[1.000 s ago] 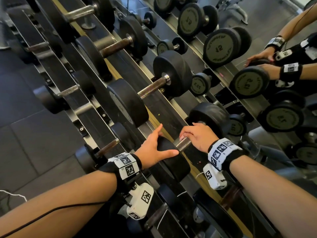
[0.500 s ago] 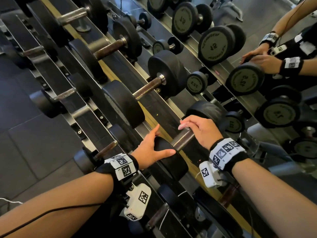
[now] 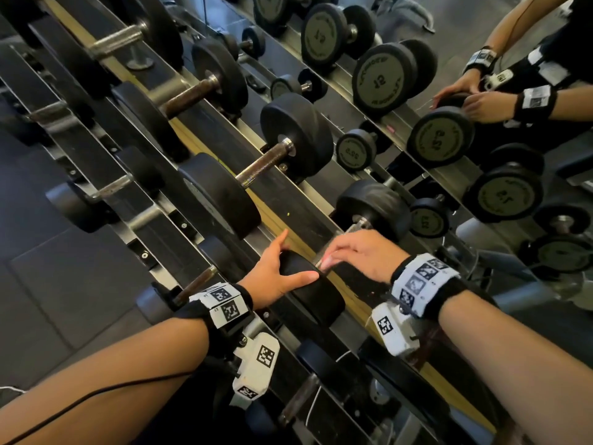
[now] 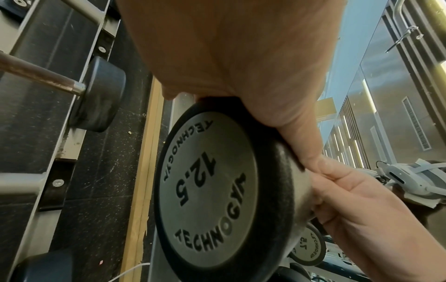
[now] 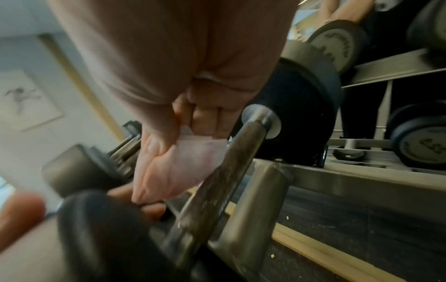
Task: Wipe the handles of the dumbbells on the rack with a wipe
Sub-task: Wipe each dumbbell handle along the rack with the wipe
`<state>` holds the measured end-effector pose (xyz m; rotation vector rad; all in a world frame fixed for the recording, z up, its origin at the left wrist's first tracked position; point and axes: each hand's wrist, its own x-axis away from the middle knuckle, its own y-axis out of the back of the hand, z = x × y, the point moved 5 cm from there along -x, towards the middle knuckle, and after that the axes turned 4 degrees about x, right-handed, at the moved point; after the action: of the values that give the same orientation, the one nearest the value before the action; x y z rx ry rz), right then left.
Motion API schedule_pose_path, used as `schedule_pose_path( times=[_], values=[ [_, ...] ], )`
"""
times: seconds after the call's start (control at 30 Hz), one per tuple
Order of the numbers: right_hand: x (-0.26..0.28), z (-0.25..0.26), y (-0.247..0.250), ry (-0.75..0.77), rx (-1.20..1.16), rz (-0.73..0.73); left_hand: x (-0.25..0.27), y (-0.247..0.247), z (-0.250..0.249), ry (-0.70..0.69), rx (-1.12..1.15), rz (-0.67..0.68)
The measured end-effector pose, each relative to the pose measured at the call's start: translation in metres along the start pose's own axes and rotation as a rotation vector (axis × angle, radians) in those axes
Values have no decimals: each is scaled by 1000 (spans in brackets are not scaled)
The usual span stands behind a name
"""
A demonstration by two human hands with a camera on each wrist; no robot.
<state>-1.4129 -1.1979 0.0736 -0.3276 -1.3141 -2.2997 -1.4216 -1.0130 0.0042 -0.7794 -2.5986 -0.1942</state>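
A black 12.5 dumbbell lies on the top tier of the rack (image 3: 288,200), right in front of me. My left hand (image 3: 295,261) holds its near head (image 3: 311,293), thumb across the top and fingers down the inner side; the left wrist view shows the thumb (image 4: 306,145) on the rim of the end plate (image 4: 210,192). My right hand (image 3: 330,256) pinches a thin white wipe (image 5: 193,162) and presses it onto the steel handle (image 5: 222,175) close to the near head. The far head (image 3: 375,207) is uncovered.
Several more dumbbells (image 3: 256,168) sit further along the top tier, and smaller ones (image 3: 106,191) on the lower tier at left. A mirror (image 3: 449,139) behind the rack repeats the weights and my arms. Dark floor mats (image 3: 48,284) lie to the left.
My right hand slid the wipe up the handle toward the far head, then back down toward the near head. The left hand stayed on the near head.
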Motion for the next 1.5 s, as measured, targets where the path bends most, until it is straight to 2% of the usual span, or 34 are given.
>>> schedule_pose_path(
  times=[0.07,0.13,0.17,0.23,0.3,0.43,0.67,0.77,0.9,1.0,1.1,1.17,1.3,1.5],
  values=[
    [3,-9,18,-62,-105,-212,0,1,-1,11,6,14],
    [6,-13,29,-89,-47,-418,0,1,-1,15,4,19],
    [6,-14,27,-100,54,-432,-1,2,-2,17,-3,23],
    [3,-15,9,-143,329,-306,-1,2,-3,21,-17,42],
    [3,-22,-8,-207,395,-228,-3,2,-3,27,-32,71],
    [11,-24,-20,-183,251,-309,-4,4,-5,48,-52,101],
    [25,-16,-44,-163,65,-310,-6,4,-4,77,-92,108],
    [33,-10,-55,-179,58,-312,-5,3,-4,69,-100,83],
    [37,-13,-54,-232,-177,-307,-6,1,-6,76,-92,66],
    [43,-11,-43,-188,-398,-369,-6,1,-10,105,-144,67],
    [65,-22,-26,-198,-495,-490,-5,0,-24,126,-206,67],
    [88,-34,-13,-215,-490,-557,-3,-6,-40,88,-237,18],
    [140,-68,5,-252,-446,-666,13,-44,-75,-104,-427,-72],
    [221,-121,-7,-337,-445,-818,49,-138,-78,-282,-596,-61]
  ],
)
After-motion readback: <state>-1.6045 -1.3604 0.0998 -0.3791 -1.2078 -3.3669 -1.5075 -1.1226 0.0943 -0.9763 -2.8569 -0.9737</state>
